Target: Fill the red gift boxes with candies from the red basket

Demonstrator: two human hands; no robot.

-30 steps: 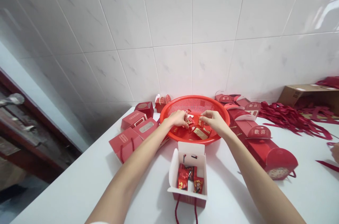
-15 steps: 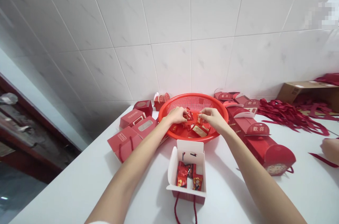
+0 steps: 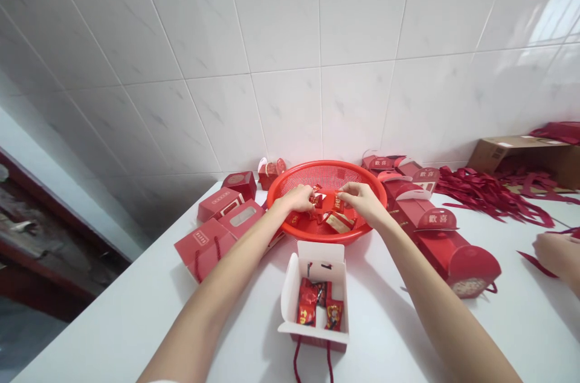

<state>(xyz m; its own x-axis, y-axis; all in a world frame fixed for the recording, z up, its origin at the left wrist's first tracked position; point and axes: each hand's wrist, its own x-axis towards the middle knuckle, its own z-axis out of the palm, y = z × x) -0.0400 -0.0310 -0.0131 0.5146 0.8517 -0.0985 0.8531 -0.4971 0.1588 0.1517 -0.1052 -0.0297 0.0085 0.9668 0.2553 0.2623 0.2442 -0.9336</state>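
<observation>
Both hands reach into a red plastic basket (image 3: 326,167) with a perforated wall, which holds several red-wrapped sweets. My left hand (image 3: 296,199) is closed at a red-wrapped candy (image 3: 319,199) on the basket's left side. Across from it, my right hand (image 3: 362,199) pinches another red-wrapped candy (image 3: 338,202) by its edge. A cream-coloured packet (image 3: 339,223) lies below them in the basket. In front of the basket stands an open gift box (image 3: 317,339), white inside, with red cord handles and several wrapped candies (image 3: 308,295) in it.
Red gift boxes (image 3: 206,244) lie to the left of the basket. More red boxes (image 3: 435,250) line the right side. Dark red ribbons (image 3: 484,193) spill near a cardboard box (image 3: 498,144). Another person's hand (image 3: 559,256) is at the right edge, beside a ribbon.
The view has shifted slightly. My hands stay in the basket, with the right still pinching its candy. The other person's hand at the right has come further into view.
</observation>
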